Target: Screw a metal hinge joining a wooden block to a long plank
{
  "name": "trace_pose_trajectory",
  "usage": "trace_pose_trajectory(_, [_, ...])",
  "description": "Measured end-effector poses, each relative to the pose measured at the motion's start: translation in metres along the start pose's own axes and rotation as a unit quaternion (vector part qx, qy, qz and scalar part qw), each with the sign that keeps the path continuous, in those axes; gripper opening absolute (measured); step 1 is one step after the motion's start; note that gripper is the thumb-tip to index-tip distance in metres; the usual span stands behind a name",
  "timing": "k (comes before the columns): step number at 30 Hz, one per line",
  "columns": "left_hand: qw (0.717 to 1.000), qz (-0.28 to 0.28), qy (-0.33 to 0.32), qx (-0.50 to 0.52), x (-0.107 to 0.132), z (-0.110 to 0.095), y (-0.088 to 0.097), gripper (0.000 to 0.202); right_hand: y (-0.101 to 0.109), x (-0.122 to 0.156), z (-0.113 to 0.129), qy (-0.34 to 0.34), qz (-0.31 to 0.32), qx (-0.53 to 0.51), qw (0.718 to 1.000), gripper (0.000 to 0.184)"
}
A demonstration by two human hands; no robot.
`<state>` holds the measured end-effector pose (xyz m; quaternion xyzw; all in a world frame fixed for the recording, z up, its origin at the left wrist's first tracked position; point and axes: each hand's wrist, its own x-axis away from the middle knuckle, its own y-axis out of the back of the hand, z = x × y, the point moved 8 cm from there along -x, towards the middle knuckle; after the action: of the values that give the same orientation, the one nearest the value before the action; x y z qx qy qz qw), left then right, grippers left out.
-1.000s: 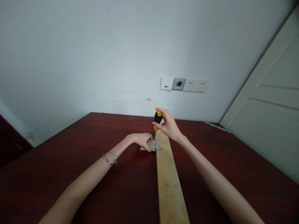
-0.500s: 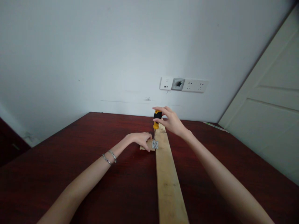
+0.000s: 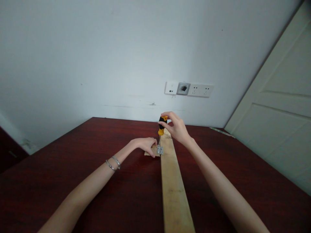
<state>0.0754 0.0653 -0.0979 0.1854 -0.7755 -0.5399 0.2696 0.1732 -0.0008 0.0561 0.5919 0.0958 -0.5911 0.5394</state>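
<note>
A person's right hand [image 3: 176, 127] grips a yellow-and-black screwdriver [image 3: 161, 125] upright at the far end of a long pine board [image 3: 173, 184], fingers clenched around the handle with the wrist raised and the forearm angled in from the lower right. The thin steel shaft runs down to a small metal hinge [image 3: 159, 149] lying flat across the seam between the board and a small wood offcut [image 3: 151, 153] butted against its left edge (any marking on the handle is too small to read).

The left hand [image 3: 144, 145] reaches in from the lower left, palm down, its fingers curled over the offcut and holding it against the dark red wood tabletop [image 3: 73, 155]. Two thin silver bracelets [image 3: 114, 162] circle that wrist.

Board, offcut and hinge all lie on the tabletop, the board running from the far edge toward the person. Beyond the tabletop, a white wall plate [image 3: 171, 87], a grey switch plate [image 3: 183, 88] and a double socket panel [image 3: 200, 90] sit in a row on the wall, their small markings unreadable. A pale panelled door [image 3: 274, 74] stands at right.
</note>
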Motion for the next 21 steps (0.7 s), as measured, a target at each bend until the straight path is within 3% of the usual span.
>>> trace_pose_trajectory(8, [1.000, -0.005, -0.005, 0.008, -0.002, 0.003, -0.001, 0.069, -0.004, 0.000, -0.002, 0.014, 0.002, -0.029, 0.999, 0.032])
trace_pose_trajectory(14, [1.000, -0.007, 0.012, 0.003, 0.000, 0.001, 0.001, 0.065, -0.008, -0.001, -0.011, -0.011, -0.023, -0.016, 1.000, 0.034])
trace_pose_trajectory(17, [1.000, -0.008, 0.007, 0.005, 0.000, 0.000, 0.001, 0.067, -0.006, 0.001, -0.008, -0.009, -0.039, 0.000, 0.999, 0.032])
trace_pose_trajectory(21, [1.000, -0.012, 0.003, 0.009, 0.000, 0.001, 0.002, 0.071, -0.010, 0.003, 0.001, 0.021, -0.011, 0.010, 1.000, 0.033])
